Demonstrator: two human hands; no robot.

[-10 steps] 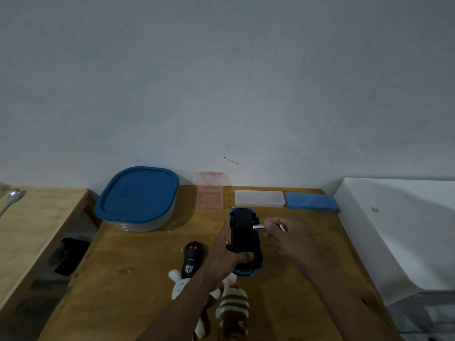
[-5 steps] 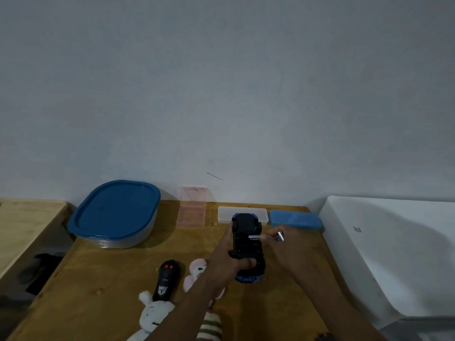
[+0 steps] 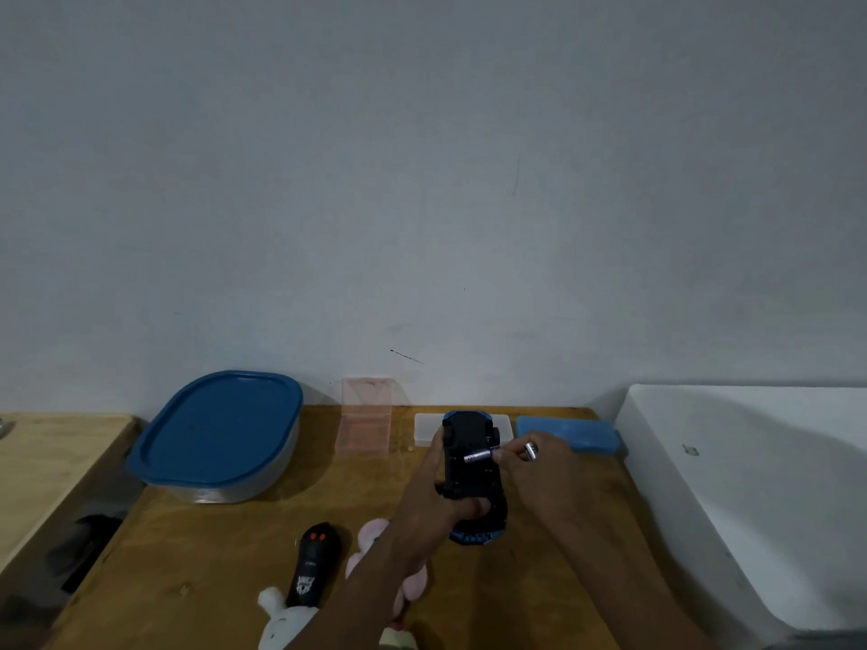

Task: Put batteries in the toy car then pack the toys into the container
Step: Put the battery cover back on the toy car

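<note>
Table (image 3: pixel 211 555): wooden, set against a grey wall.

Container (image 3: pixel 216 438): at 10 o'clock from the table's middle, blue lid on, well apart from the toys.

White plush (image 3: pixel 281 621): at 6 o'clock, cut by the lower edge of the view.

Remote (image 3: pixel 313 567): black, lying flat, its near end touching the white plush.

Pink case (image 3: pixel 365 422): clear, at 12 o'clock, against the wall.

Pink plush (image 3: pixel 370 537): just beside the remote at its 3 o'clock, partly hidden under the left forearm.

Left hand (image 3: pixel 429 490): grips the car (image 3: pixel 471 476); fingers run up its left side and the thumb is curled over its near end. The car is upside down, black underside up, blue nose towards 6 o'clock. Whether the nose touches the table cannot be told.

White case (image 3: pixel 424 429): flat at the wall, partly behind the car.

Battery (image 3: pixel 477 456): lies crosswise on the car's underside, pinched at its right end by the right hand (image 3: pixel 539 471).

Second battery (image 3: pixel 530 450): a metallic end shows among the same hand's fingers; it appears tucked there, though the hold is unclear.

Blue case (image 3: pixel 570 433): flat, at 1 o'clock from the car, behind the right hand.
</note>
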